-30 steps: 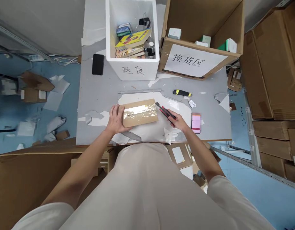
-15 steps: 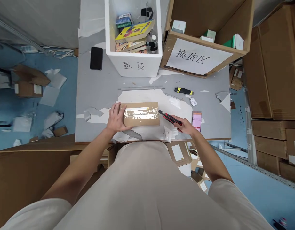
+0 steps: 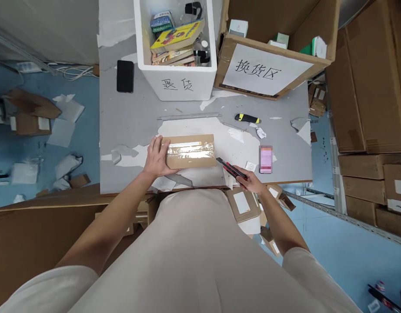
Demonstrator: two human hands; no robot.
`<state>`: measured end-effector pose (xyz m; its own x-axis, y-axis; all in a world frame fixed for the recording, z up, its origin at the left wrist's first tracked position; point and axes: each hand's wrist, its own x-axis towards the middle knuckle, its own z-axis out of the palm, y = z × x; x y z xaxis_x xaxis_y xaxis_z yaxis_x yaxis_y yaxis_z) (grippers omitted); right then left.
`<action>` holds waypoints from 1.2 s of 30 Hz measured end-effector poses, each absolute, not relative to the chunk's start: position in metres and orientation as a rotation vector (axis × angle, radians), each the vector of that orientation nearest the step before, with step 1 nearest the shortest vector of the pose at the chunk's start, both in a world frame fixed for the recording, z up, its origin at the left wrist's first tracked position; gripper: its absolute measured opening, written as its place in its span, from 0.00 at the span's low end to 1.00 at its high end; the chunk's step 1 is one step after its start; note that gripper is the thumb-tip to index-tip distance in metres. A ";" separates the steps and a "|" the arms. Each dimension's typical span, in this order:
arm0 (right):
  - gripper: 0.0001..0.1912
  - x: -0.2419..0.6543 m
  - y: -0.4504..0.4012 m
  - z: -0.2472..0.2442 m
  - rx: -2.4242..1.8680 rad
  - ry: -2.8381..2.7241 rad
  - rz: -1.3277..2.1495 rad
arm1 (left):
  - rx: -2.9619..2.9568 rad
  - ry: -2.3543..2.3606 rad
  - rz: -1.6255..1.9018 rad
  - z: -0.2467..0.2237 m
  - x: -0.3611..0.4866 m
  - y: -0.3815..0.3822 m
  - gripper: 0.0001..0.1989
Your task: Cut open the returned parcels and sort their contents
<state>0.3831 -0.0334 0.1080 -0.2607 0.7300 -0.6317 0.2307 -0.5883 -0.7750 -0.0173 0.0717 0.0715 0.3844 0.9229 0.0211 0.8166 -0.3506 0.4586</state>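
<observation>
A small cardboard box (image 3: 190, 163) with shiny clear tape along its top lies on the worn table. My left hand (image 3: 155, 157) grips its left end, fingers over the top and thumb by the near edge. In my right hand (image 3: 252, 181) is a black-and-red utility knife (image 3: 231, 168), closed in my fingers. Its tip points up and left, just beside the box's right end; whether it touches the box I cannot tell. Right of that hand lies a pink-screened phone (image 3: 266, 160). Farther back rests a black-and-yellow utility knife (image 3: 248, 118).
A white foam bin (image 3: 179, 84) with books and a large carton (image 3: 225, 65) with small boxes stand at the table's back. A black phone (image 3: 125, 76) lies at left. Stacked cartons (image 3: 362, 169) line the right side; paper scraps litter the table (image 3: 122, 119).
The knife in my right hand has dropped slightly toward me, its tip now lower beside the box's right end. My left hand keeps its place on the box. The whole view has shifted a little.
</observation>
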 end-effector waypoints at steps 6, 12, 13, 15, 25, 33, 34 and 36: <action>0.36 0.388 -0.044 0.101 -1.695 -1.089 1.758 | 2.325 1.434 0.421 0.067 -0.020 0.074 0.62; 0.31 0.341 -0.030 0.088 -1.634 -0.711 1.419 | 2.214 1.393 0.504 0.067 -0.024 0.079 0.52; 0.28 0.326 -0.027 0.087 -1.614 -0.642 1.418 | 2.142 1.436 0.557 0.068 -0.025 0.081 0.45; 0.25 0.299 -0.022 0.085 -1.562 -0.515 1.443 | 1.942 1.572 0.694 0.067 -0.025 0.087 0.34; 0.24 0.269 0.036 0.081 -1.566 -0.622 1.337 | 0.874 1.502 0.955 0.057 -0.031 0.081 0.22; 0.21 0.273 0.136 0.088 -1.631 -0.912 1.351 | 0.780 1.420 0.850 0.060 0.001 -0.009 0.22; 0.21 0.271 0.141 0.089 -1.631 -0.937 1.360 | 0.783 1.419 0.832 0.060 0.006 -0.016 0.21; 0.21 0.266 0.147 0.089 -1.631 -0.969 1.370 | 0.782 1.430 0.811 0.060 0.011 -0.024 0.21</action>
